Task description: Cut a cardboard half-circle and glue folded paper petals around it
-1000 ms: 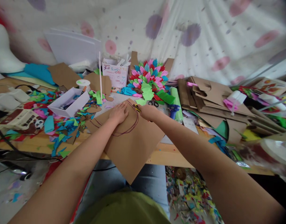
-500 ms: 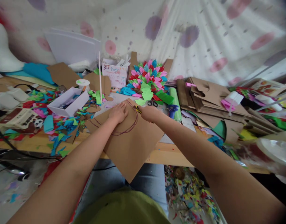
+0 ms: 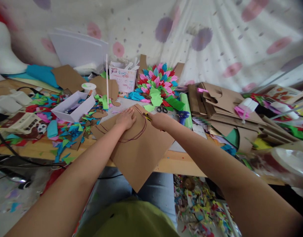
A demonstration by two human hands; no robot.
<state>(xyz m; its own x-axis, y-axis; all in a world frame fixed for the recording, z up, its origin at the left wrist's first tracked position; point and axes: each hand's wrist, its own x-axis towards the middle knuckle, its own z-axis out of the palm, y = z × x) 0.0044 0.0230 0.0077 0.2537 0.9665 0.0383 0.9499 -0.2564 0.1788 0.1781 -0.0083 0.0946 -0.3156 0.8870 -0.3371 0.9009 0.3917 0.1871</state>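
Observation:
A brown cardboard sheet lies at an angle on the table, one corner jutting over the front edge towards my lap. Dark curved lines are drawn on its far part. My left hand rests flat on the sheet, fingers stretched out inside the curves. In my right hand is a yellow and black utility knife, its tip at the drawn line near the sheet's right edge. The blade itself is too small to make out.
Black scissors and a blue glue gun lie beyond my right hand. A colourful paper flower piece stands behind. Left are a white box and paper scraps; right, stacked cardboard.
Very little differs. My right hand with the utility knife has shifted slightly to the right and towards me along the drawn line; my left hand stays in place.

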